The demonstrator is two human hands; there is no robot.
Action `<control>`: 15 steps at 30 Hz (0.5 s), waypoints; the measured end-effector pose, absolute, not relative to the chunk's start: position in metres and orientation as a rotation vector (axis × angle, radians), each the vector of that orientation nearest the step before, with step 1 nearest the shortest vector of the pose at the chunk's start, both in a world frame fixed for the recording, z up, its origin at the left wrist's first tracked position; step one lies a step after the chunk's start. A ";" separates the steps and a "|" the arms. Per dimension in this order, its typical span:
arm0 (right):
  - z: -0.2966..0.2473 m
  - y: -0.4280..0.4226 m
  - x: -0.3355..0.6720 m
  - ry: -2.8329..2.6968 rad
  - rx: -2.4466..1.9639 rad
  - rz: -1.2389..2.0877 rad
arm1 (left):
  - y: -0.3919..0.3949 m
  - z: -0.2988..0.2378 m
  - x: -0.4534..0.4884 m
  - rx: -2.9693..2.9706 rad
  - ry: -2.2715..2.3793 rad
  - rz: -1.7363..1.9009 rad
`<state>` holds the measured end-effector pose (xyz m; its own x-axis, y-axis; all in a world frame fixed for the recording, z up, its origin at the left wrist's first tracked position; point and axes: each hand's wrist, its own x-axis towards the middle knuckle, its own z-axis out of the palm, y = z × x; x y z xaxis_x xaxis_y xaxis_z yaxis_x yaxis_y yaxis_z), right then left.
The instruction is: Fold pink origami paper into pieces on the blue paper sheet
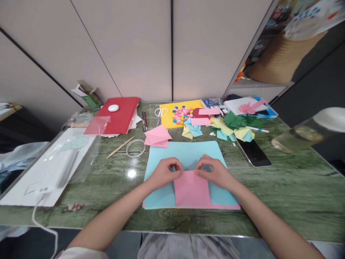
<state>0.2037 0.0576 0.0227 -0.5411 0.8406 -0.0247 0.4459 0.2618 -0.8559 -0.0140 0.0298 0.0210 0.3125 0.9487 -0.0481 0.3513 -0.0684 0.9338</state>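
A square of pink paper (192, 190) lies over a stack of light blue paper (161, 154) close to the front of the table. At its far left corner, my left hand (166, 172) pinches the paper between thumb and finger. My right hand (214, 172) pinches the far right corner in the same way. The far edge of the square runs between the two hands. Just beyond the stack sit more pink paper pieces (158, 136).
Left of the stack are a coiled white cable (136, 148), a wooden stick (120, 146) and a red folder (115, 120). Behind lie scissors (161, 113) and small coloured pieces (182, 115). On the right are folded papers (237, 120), a phone (253, 154) and a bottle (299, 136).
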 end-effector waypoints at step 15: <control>0.017 0.066 0.211 -2.018 -1.199 1.214 | 0.035 0.012 -0.016 1.493 1.224 0.811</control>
